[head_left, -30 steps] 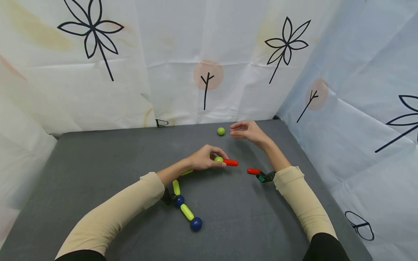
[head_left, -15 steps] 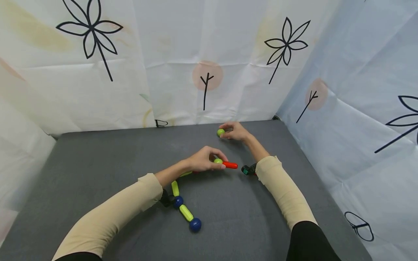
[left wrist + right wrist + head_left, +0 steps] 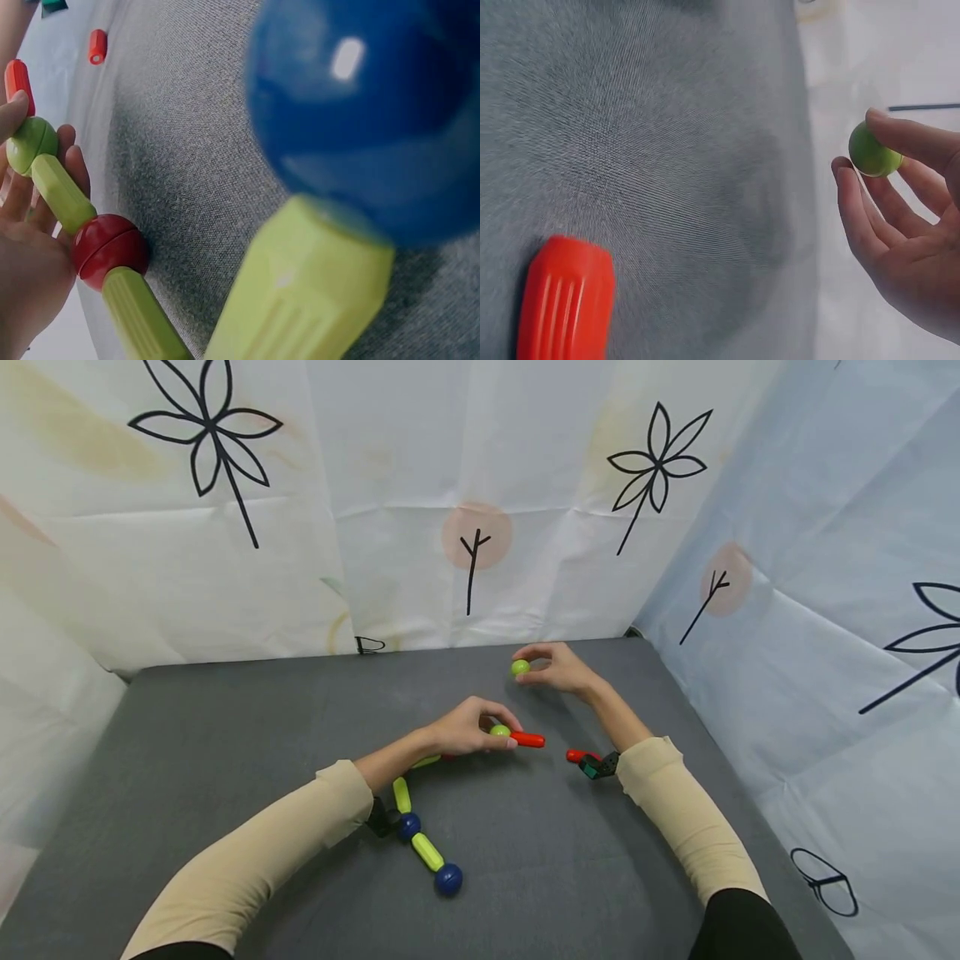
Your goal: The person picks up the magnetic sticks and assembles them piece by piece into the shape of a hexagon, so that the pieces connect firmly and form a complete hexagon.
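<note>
My left hand [image 3: 467, 727] grips a light green ball [image 3: 500, 731] between thumb and fingers. A red rod [image 3: 529, 740] sticks out of that ball to the right. On the ball's other side, a yellow-green rod [image 3: 63, 193] joins it to a red ball [image 3: 112, 251], beside my fingers in the left wrist view. The chain runs on through more yellow-green rods [image 3: 427, 852] to a blue ball [image 3: 409, 825] and another blue ball [image 3: 448, 879] at its near end. Farther back, my right hand [image 3: 561, 668] pinches a second green ball [image 3: 873, 150] at its fingertips.
A loose red rod [image 3: 581, 756] lies on the grey table [image 3: 525, 877] under my right wrist, partly covered by the wrist camera [image 3: 600, 766]. White printed cloth [image 3: 405, 543] hangs behind the table and along its sides.
My right hand has reached left to the second green ball, pinched it and drawn it slightly back to the right. The left hand and its chain have stayed almost still.
</note>
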### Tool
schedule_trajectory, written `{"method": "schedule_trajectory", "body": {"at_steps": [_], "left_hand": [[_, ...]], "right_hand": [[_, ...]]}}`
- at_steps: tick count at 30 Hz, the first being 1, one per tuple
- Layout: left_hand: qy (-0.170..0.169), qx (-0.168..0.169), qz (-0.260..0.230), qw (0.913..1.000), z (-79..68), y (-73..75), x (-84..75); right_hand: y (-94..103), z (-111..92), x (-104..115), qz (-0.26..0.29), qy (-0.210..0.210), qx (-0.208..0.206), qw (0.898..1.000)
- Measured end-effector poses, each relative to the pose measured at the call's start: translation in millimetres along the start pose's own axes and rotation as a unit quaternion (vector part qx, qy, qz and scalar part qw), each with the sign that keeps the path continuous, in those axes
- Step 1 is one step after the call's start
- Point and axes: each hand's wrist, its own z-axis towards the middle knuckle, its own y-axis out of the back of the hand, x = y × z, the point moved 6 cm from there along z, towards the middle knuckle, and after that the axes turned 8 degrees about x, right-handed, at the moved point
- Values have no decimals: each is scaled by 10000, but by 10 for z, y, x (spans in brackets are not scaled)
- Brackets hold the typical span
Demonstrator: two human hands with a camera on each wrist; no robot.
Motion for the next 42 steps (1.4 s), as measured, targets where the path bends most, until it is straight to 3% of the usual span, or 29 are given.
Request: {"method": "schedule_trajectory", "body": {"at_steps": [7,13,23,31,42], "left_hand": [[-27,5,-25,10000,-14,24,10],[-19,-22,126,9999,-25,35,26],[59,-67,131,9999,-43,47,22],[-43,-63,179,9998,-34,26,21],[-125,-129,456,9988,-13,49,9]], "right_hand": [[35,-385,203,92,378,94,9992],[-14,-765,321,240,421,153,9987],[-247,-1215,224,315,419,330,9981],[-487,-1326,116,391,353,697,9962],[-515,-1329,86,620,281,442,9967]]}}
